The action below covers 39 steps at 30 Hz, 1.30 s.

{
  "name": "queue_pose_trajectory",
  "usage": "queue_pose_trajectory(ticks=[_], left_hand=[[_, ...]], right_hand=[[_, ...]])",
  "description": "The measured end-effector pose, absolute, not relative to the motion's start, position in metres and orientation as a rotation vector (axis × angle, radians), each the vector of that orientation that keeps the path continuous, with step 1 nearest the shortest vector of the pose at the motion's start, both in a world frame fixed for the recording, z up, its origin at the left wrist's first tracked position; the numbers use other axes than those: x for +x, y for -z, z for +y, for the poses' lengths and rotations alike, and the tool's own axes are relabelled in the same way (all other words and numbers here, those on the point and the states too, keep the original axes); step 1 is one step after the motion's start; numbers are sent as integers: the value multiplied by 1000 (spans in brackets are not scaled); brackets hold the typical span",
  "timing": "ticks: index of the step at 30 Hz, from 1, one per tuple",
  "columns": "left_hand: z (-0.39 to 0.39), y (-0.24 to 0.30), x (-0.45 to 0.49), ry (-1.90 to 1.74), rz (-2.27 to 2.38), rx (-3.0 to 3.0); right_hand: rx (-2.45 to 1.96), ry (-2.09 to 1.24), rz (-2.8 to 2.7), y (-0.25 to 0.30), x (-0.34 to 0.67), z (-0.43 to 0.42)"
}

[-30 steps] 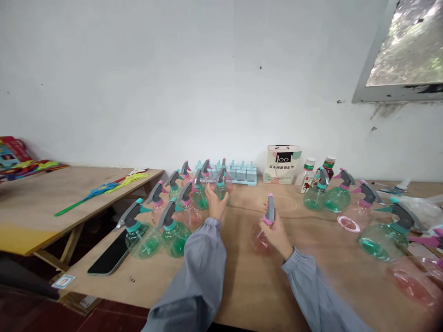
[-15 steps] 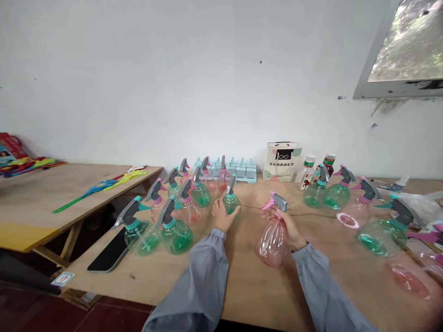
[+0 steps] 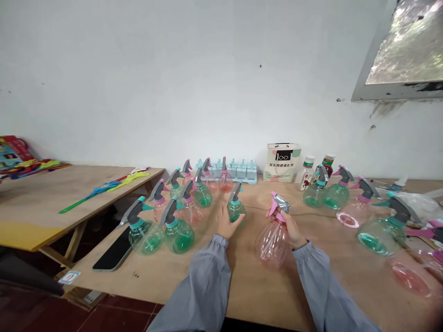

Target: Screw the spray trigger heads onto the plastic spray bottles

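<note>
My left hand (image 3: 226, 224) curls round the side of a small green spray bottle (image 3: 236, 208), its thumb stretched across the front. The bottle stands upright and has a grey head. My right hand (image 3: 290, 227) grips a clear pink spray bottle (image 3: 271, 246) at the neck, just under its grey head and pink trigger (image 3: 276, 205). Some of the right fingers are hidden behind the neck. Left of my hands several green and pink spray bottles stand in a group, among them a green one (image 3: 180, 237) in front. The pink bottle appears to hold no liquid.
On the right stand more spray bottles, including a large green one (image 3: 380, 237). A paper bag (image 3: 282, 163), a light-blue mold tray (image 3: 238, 173) and a white-capped bottle (image 3: 306, 173) line the wall. A phone (image 3: 112, 253) lies at the left edge. Another table (image 3: 97, 177) is beyond.
My left hand has brought the green bottle slightly toward me and to the right. My right fingers have closed in nearer the pink bottle's trigger. The view has shifted slightly.
</note>
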<state>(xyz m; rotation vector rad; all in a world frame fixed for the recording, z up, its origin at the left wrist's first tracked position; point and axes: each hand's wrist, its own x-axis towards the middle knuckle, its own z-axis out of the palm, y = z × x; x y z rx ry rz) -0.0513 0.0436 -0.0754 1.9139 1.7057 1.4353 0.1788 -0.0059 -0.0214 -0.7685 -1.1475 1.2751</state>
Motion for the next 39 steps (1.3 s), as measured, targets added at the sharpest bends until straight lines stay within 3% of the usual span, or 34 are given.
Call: queue_pose_trajectory(ticks=[5, 10, 16, 28, 33, 39], left_hand=[[45, 78, -55, -1423, 1664, 1938], [43, 77, -56, -1405, 1653, 1928], [39, 72, -54, -1436, 1646, 1948], [37, 72, -53, -1407, 1680, 1902], [37, 70, -54, -1359, 1685, 1887], [39, 73, -54, -1357, 1672, 1892]], right_hand=[[-740, -1323, -1152, 23, 175, -5], [-814, -1127, -935, 31, 174, 5], [-715, -1281, -1065, 30, 178, 5], [-722, -1253, -949, 34, 171, 5], [-818, -1047, -617, 38, 172, 17], [-789, -1043, -765, 36, 170, 13]])
